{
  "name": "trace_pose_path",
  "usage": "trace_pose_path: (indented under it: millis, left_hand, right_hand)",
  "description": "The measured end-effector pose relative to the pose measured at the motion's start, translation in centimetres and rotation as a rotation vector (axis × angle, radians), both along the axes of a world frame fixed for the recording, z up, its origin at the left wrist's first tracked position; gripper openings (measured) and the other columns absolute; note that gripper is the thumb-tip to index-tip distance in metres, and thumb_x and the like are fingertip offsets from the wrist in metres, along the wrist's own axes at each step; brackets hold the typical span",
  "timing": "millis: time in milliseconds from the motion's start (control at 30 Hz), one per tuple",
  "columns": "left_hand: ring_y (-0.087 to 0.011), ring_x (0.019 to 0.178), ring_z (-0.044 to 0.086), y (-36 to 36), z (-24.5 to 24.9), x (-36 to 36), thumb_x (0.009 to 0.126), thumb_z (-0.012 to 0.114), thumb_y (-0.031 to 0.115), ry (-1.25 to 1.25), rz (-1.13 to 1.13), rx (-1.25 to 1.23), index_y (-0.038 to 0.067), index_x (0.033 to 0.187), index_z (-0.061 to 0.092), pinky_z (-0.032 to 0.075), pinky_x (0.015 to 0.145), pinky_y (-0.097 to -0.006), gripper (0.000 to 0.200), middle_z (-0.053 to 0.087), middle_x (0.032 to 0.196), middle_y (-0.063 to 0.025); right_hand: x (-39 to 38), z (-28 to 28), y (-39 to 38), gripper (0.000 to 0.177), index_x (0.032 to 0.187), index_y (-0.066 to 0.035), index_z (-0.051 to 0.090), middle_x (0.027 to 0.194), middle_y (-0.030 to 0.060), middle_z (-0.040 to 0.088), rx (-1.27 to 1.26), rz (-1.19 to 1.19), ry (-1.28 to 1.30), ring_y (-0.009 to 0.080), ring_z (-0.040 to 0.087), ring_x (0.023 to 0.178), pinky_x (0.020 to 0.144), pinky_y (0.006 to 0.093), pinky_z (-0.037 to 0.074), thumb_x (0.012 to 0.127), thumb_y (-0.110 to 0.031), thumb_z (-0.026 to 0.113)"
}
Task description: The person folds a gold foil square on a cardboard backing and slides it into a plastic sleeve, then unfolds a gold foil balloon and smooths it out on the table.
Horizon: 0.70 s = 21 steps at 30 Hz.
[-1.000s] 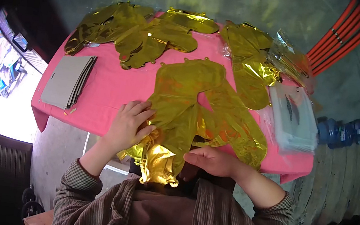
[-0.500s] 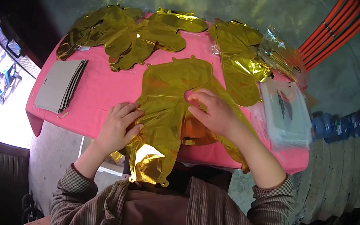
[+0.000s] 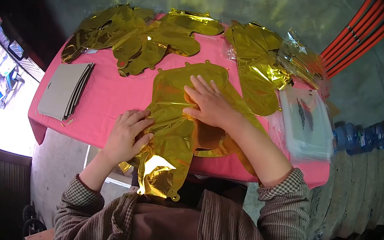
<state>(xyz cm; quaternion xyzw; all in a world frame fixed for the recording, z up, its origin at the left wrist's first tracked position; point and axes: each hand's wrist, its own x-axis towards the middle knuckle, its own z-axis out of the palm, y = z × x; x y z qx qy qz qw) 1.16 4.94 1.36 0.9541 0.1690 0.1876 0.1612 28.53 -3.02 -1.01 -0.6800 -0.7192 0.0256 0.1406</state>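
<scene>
A flat gold foil balloon point(image 3: 171, 132) lies in front of me, its near end hanging over the table's edge towards my body. On its left edge rests my left hand point(image 3: 128, 132), open, with the fingers stretched out over the foil. My right hand point(image 3: 210, 104) is also open, fingers spread, lying palm down on the balloon's upper middle part. Part of the foil under the right hand and forearm is hidden. Several more flat gold foil balloons point(image 3: 137, 40) are spread along the far side of the table, and others point(image 3: 256, 70) lie at the far right.
A pink cloth covers the table point(image 3: 113, 95). A stack of grey cards point(image 3: 64, 89) sits at the left, and clear plastic bags point(image 3: 305, 123) are piled at the right. Large blue bottles point(image 3: 359, 138) stand on the floor beyond, below red pipes point(image 3: 358, 37).
My right hand has moved left and a little away from me, going from curled fingers to lying spread on the foil. My left hand has stayed in place.
</scene>
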Motion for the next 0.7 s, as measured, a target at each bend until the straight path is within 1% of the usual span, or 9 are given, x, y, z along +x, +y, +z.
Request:
trace_pose_path:
  millis: [100,200,233,267,333,500,567,667,700]
  left_hand:
    - [-0.0336,0.111,0.048,0.1,-0.1,-0.1,0.079,0.065,0.016,0.019,-0.004,-0.006,0.002,0.113,0.059,0.038,0.096,-0.0423,0.038,0.055,0.119,-0.0162]
    - [-0.0342,0.112,0.048,0.0,0.1,-0.1,0.080,0.064,0.018,0.026,0.018,-0.028,0.001,0.121,0.053,0.037,0.096,-0.0424,0.046,0.055,0.118,-0.0181]
    - [-0.0347,0.112,0.047,0.0,0.2,-0.1,0.080,0.064,0.019,0.019,0.042,-0.061,0.001,0.126,0.050,0.037,0.096,-0.0425,0.051,0.054,0.118,-0.0192]
    - [-0.0347,0.112,0.047,0.1,0.2,-0.2,0.080,0.064,0.019,0.022,0.051,-0.063,0.001,0.126,0.050,0.037,0.096,-0.0425,0.051,0.054,0.118,-0.0192]
    - [-0.0333,0.111,0.048,0.4,0.1,-0.4,0.084,0.061,0.028,0.020,0.031,-0.086,0.001,0.133,0.041,0.036,0.095,-0.0432,0.059,0.055,0.116,-0.0191]
    - [-0.0328,0.111,0.048,0.7,0.0,-0.4,0.085,0.060,0.029,-0.010,0.022,-0.121,0.001,0.133,0.043,0.036,0.095,-0.0428,0.059,0.055,0.115,-0.0182]
    - [-0.0327,0.110,0.048,0.7,0.1,-0.4,0.084,0.061,0.029,-0.013,0.027,-0.129,0.001,0.132,0.043,0.036,0.094,-0.0428,0.058,0.055,0.114,-0.0179]
    - [-0.0323,0.109,0.048,0.5,0.3,-0.5,0.085,0.061,0.030,0.005,0.026,-0.105,0.001,0.131,0.044,0.037,0.094,-0.0422,0.057,0.056,0.113,-0.0170]
    - [-0.0319,0.109,0.049,0.4,0.4,-0.6,0.085,0.061,0.030,0.028,0.020,-0.042,0.001,0.130,0.045,0.037,0.093,-0.0423,0.056,0.057,0.112,-0.0165]
  right_hand:
    - [-0.4,-0.7,0.4,0.067,0.138,-0.007,0.038,0.148,0.0193,0.026,-0.046,0.073,0.007,0.0329,0.022,0.139,0.113,0.0482,0.019,0.087,-0.047,0.055]
    - [-0.9,-1.0,0.1,0.070,0.140,-0.009,0.036,0.149,0.0191,0.026,-0.115,0.050,0.073,0.0328,0.021,0.139,0.113,0.0477,0.018,0.087,-0.051,0.053]
    - [-1.1,-0.8,-0.1,0.071,0.140,-0.009,0.035,0.149,0.0191,0.026,-0.124,0.023,0.049,0.0332,0.022,0.139,0.113,0.0477,0.018,0.087,-0.052,0.052]
    - [-1.3,-0.6,-0.3,0.072,0.141,-0.009,0.035,0.149,0.0191,0.026,-0.130,-0.005,0.023,0.0335,0.022,0.139,0.113,0.0476,0.019,0.087,-0.054,0.051]
    - [-2.1,-0.1,-0.8,0.072,0.141,-0.008,0.035,0.148,0.0190,0.026,-0.142,-0.036,-0.004,0.0339,0.023,0.138,0.112,0.0479,0.021,0.087,-0.054,0.051]
    - [-3.5,0.3,-1.9,0.073,0.140,-0.008,0.036,0.148,0.0188,0.028,-0.173,-0.114,-0.087,0.0346,0.027,0.136,0.108,0.0487,0.026,0.086,-0.055,0.052]
    - [-3.6,-0.1,-2.2,0.074,0.139,-0.008,0.037,0.147,0.0187,0.030,-0.125,-0.151,-0.105,0.0343,0.029,0.136,0.106,0.0494,0.028,0.085,-0.056,0.053]
    - [-3.3,-0.2,-2.8,0.074,0.138,-0.008,0.037,0.146,0.0185,0.031,-0.120,-0.230,-0.100,0.0341,0.029,0.136,0.106,0.0512,0.028,0.085,-0.056,0.053]
    - [-3.2,-0.2,-3.0,0.074,0.138,-0.008,0.037,0.146,0.0185,0.031,-0.120,-0.228,-0.100,0.0341,0.029,0.136,0.106,0.0512,0.028,0.085,-0.056,0.053]
